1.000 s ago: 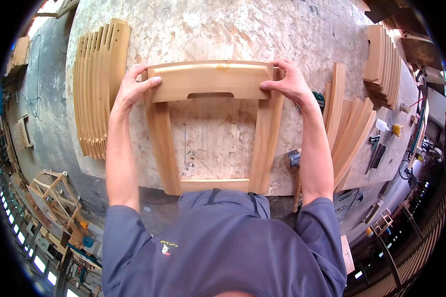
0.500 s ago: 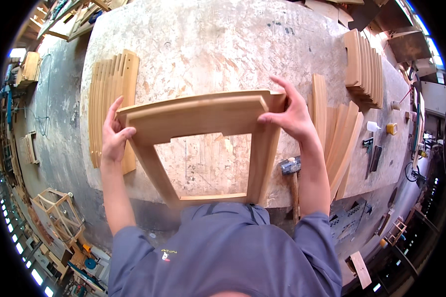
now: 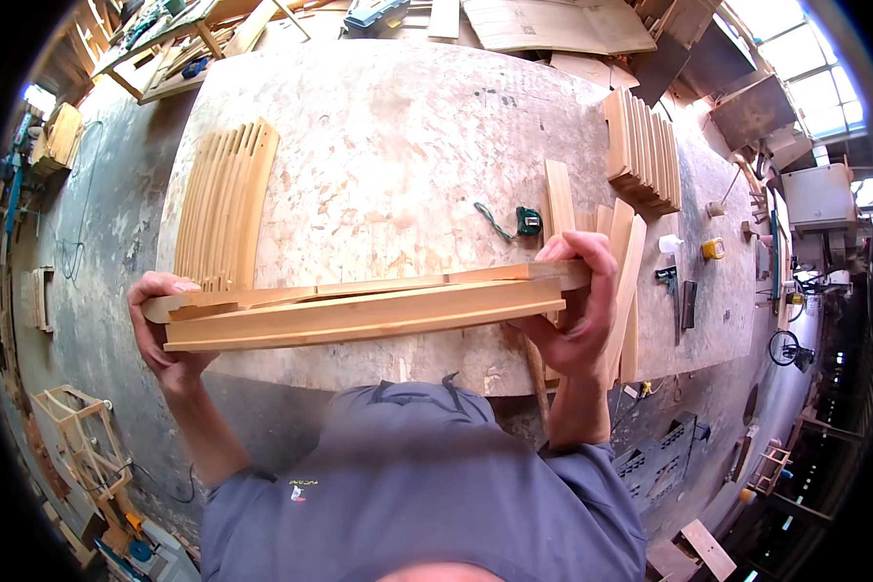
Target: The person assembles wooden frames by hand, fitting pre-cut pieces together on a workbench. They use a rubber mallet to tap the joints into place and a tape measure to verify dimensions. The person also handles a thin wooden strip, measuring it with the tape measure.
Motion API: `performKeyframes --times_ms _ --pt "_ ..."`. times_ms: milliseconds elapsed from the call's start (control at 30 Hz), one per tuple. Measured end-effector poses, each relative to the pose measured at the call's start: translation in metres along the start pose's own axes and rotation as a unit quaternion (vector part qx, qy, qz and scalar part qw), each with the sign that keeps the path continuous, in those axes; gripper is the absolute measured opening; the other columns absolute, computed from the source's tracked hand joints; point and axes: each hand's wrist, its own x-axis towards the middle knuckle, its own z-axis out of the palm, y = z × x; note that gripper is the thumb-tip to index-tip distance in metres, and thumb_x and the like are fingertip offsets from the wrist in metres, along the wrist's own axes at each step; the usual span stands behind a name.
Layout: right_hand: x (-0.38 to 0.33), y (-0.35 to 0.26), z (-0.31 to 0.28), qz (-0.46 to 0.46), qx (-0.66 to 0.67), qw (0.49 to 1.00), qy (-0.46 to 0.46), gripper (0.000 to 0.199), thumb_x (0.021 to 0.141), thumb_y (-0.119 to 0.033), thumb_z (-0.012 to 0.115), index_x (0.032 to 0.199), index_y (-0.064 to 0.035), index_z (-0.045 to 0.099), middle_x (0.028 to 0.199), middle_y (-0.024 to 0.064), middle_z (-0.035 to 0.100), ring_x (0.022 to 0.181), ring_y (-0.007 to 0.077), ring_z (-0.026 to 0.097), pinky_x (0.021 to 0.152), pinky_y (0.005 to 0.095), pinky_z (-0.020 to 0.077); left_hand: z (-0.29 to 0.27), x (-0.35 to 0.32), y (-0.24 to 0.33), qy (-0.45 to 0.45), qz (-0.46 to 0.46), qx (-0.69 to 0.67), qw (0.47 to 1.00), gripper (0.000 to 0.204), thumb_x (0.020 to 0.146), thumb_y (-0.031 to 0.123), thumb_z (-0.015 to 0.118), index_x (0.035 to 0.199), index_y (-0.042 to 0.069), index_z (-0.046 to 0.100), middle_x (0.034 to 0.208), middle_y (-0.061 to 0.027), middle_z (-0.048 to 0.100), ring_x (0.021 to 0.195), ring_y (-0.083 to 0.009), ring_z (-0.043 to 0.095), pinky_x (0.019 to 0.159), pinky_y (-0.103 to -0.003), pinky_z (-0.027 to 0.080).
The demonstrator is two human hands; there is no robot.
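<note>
Between my two hands I hold a light wooden frame [image 3: 369,318] up in front of my chest, above the near edge of the work table [image 3: 378,175]. It is tilted so that one long edge faces me, and its opening no longer shows. My left hand [image 3: 162,335] is closed round its left end, thumb on top. Round the right end my right hand [image 3: 584,315] is closed, fingers over the top and thumb beneath. Behind the right end lies a green tape measure [image 3: 529,221]. A wooden hammer handle [image 3: 537,378] shows partly below the frame.
Grooved wooden pieces [image 3: 225,199] stand in a row on the table's left. Another stack of shaped pieces [image 3: 645,150] is at the far right, with loose boards [image 3: 626,257] nearer. A yellow tape measure [image 3: 713,248] and a white bottle [image 3: 669,243] lie right of these.
The frame has been tipped from showing its open middle to nearly edge-on. Both hands have come lower, and the head view has shifted, bringing the green tape measure into sight.
</note>
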Motion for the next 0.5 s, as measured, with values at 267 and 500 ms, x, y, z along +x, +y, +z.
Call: performKeyframes --times_ms 267,500 --pt "-0.015 -0.030 0.022 -0.071 -0.107 0.992 -0.005 0.069 0.062 -0.012 0.094 0.121 -0.0048 0.059 0.109 0.0134 0.056 0.097 0.0268 0.056 0.080 0.0385 0.0505 -0.004 -0.028 -0.001 -0.010 0.075 0.175 0.982 0.076 0.061 0.019 0.096 0.119 0.008 0.048 0.105 -0.0080 0.060 0.097 -0.0207 0.061 0.086 -0.035 0.053" --pt "-0.012 -0.004 0.006 -0.123 -0.080 0.987 -0.059 0.069 0.065 -0.008 0.092 0.125 -0.0036 0.059 0.123 0.0143 0.054 0.114 0.0287 0.053 0.101 0.0407 0.0448 -0.030 0.035 0.006 -0.343 -0.058 -0.368 0.862 0.103 0.054 0.002 0.090 0.146 -0.005 0.044 0.130 -0.0268 0.063 0.122 -0.0334 0.061 0.107 -0.046 0.048"
